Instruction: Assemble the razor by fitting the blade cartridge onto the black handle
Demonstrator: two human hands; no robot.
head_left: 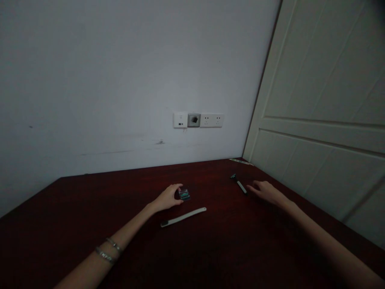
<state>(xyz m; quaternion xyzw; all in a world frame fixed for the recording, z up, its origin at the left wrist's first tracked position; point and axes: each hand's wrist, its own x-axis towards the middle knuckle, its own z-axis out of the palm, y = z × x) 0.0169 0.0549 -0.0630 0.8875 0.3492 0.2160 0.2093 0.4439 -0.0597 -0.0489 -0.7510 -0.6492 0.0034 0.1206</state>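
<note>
- Left hand (168, 197) curled around small blade cartridge (184, 194), mid-table, at its 3 o'clock
- Right hand (266, 192) loose, empty; razor (239, 184) just beside fingertips, 10 o'clock
- White strip (183, 217) at left hand's 5 o'clock

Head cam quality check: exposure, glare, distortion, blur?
Head view: underexposed, flat dim light, no glare; dark table swallows shadows; wide-angle bends the door panel lines; left hand at the small cartridge and right hand beside the razor are soft and small, edges readable, fine detail lost.

Dim, murky view with soft, flat light, perhaps from above; edges bend and darken.
</note>
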